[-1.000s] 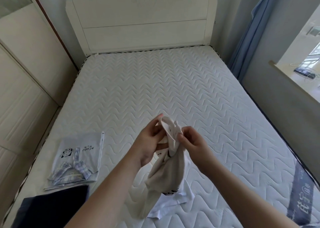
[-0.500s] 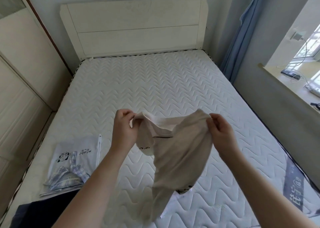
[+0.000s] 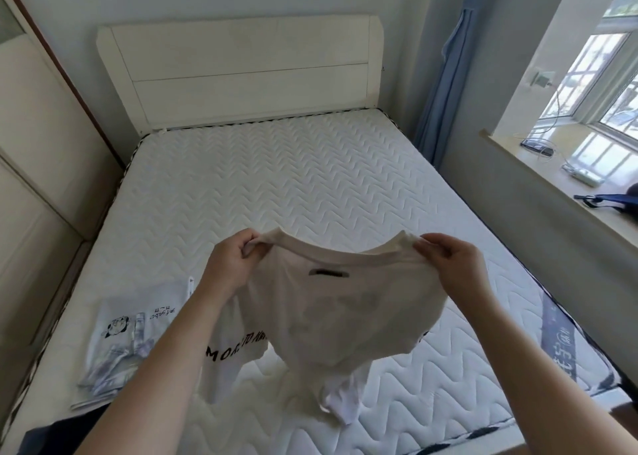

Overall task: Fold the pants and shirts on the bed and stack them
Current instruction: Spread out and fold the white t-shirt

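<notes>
- Cream cotton T-shirt point(image 3: 345, 320) hangs spread between both hands above the near half of the bed, its neckline stretched out along the top and a small dark label showing just below the collar.
- The left hand point(image 3: 231, 268) pinches the shirt's left shoulder, fingers point(image 3: 249, 247) curled tight round a bunch of the cloth.
- The right hand point(image 3: 452, 264) grips the opposite shoulder the same way, its fingers point(image 3: 428, 251) closed on the fabric at the end of the collar.
- The shirt's lower part droops down to the white quilted mattress point(image 3: 293, 178); black printed lettering shows on the section hanging under the left forearm, and a crumpled white hem trails onto the mattress below the middle.
- A folded white shirt with a cartoon print and plaid detail point(image 3: 134, 337) lies flat on the mattress by its left edge, just beside the left forearm and apart from the held shirt.
- A dark navy garment point(image 3: 62, 434) sits at the near-left corner of the bed, touching the near edge of the folded shirt; whether it is pants or a shirt cannot be told.
- A cream wooden headboard point(image 3: 241, 71) stands at the far end of the bed against the wall.
- A blue curtain point(image 3: 448, 75) hangs in the far-right corner, next to a window point(image 3: 607, 68) with a pale sill point(image 3: 538, 175) carrying cables and small devices.
- A dark blue label with pale characters point(image 3: 562, 344) runs along the mattress's right edge.
</notes>
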### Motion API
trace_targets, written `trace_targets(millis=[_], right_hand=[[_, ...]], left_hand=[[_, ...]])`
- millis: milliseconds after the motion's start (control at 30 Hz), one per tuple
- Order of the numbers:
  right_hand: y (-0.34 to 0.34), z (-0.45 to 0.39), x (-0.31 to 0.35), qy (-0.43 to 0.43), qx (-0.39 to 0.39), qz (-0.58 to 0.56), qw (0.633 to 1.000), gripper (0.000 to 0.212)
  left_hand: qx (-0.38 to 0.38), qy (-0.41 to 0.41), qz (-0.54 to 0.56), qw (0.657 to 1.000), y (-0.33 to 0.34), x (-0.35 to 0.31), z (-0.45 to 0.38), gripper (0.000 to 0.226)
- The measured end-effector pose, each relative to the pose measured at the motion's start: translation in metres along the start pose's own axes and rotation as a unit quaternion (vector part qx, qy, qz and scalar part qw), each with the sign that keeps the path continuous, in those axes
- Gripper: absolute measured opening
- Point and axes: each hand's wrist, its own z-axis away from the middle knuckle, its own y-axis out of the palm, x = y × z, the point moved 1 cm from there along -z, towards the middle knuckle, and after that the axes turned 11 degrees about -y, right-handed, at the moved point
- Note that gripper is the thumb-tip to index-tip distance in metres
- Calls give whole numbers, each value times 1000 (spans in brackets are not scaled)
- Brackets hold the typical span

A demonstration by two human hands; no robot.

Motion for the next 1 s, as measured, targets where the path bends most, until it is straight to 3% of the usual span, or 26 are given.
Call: trace_targets(millis=[233, 633, 733, 867, 1000], right_hand=[[-17, 3, 11, -34, -35, -13, 999, 22], [-121, 6, 17, -136, 125, -30, 982, 24], [-148, 8, 22, -163, 108, -39, 980, 19], [-164, 11, 27, -161, 70, -72, 982, 15], [-160, 10, 30, -151, 52, -95, 983, 17]], left_hand=[[25, 21, -11, 999, -14, -37, 31, 16], [-16, 56, -39, 998, -15, -127, 100, 15], [-27, 68, -64, 995, -13, -146, 120, 21], [-44, 84, -82, 992, -13, -162, 146, 45], [-11, 74, -92, 993, -11, -168, 157, 50]])
